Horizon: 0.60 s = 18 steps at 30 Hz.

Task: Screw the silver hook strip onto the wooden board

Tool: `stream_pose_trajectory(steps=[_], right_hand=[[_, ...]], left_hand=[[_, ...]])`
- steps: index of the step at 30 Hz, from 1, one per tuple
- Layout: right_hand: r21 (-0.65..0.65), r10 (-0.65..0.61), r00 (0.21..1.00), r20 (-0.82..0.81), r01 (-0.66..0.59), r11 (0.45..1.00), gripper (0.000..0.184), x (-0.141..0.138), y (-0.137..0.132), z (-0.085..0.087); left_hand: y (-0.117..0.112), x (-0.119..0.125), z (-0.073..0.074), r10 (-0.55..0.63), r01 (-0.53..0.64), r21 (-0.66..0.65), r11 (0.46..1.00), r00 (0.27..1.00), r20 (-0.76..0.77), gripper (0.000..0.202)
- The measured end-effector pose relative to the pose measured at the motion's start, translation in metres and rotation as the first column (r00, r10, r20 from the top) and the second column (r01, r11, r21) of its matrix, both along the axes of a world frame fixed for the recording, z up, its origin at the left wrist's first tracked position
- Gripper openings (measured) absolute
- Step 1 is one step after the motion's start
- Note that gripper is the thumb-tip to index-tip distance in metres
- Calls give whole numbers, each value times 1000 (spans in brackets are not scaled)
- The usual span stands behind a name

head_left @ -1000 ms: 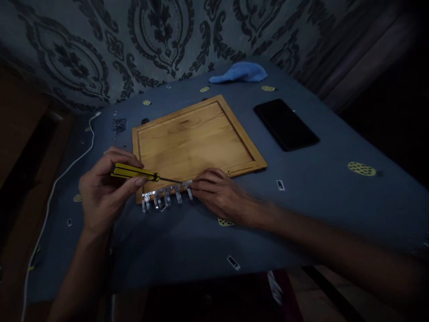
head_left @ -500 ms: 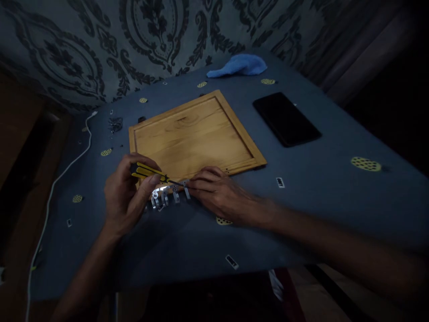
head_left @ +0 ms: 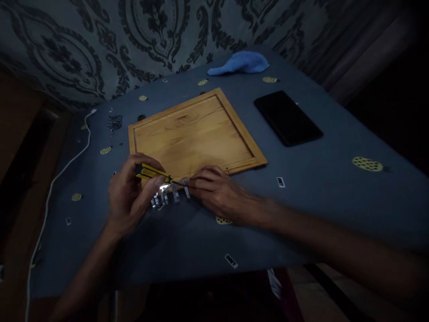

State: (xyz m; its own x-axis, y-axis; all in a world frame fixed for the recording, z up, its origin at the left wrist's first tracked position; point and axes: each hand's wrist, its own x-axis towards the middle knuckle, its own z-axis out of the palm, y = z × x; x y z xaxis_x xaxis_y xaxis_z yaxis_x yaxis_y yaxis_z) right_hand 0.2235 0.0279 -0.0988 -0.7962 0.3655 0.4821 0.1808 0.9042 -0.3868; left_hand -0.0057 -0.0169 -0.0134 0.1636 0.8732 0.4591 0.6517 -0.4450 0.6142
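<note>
A yellow-and-black screwdriver [head_left: 154,172] is gripped by its handle in my left hand [head_left: 132,194]. Its shaft points right, and the tip lies by the fingertips of my right hand [head_left: 217,192]. Those fingers are pressed together at the near edge of a framed wooden board [head_left: 192,134]; whatever they pinch is hidden. Several shiny metal hooks [head_left: 175,194] stick out along that edge, between the two hands. The board lies flat, partly covered by both hands at its front edge.
A black tablet or large phone [head_left: 288,118] lies right of the board. Behind is a blue cloth [head_left: 239,63]. Small metal pieces [head_left: 115,122] sit in a pile at the left, beside a white cable [head_left: 67,164]. A patterned wall [head_left: 154,36] closes off the table's back.
My left hand and the screwdriver have shifted slightly right, towards my right hand. The screwdriver handle has turned a little. My right hand stays in about the same place.
</note>
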Motion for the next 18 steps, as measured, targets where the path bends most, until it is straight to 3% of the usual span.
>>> stream_pose_trajectory(steps=[13, 18], right_hand=[[20, -5, 1000, 6, 5, 1000, 26, -1, 1, -4], [24, -2, 1000, 17, 1, 1000, 27, -1, 0, -3]], left_hand=[[-2, 1, 5, -17, 18, 13, 1000, 996, -85, 13], [-2, 3, 5, 39, -39, -13, 999, 998, -50, 24]])
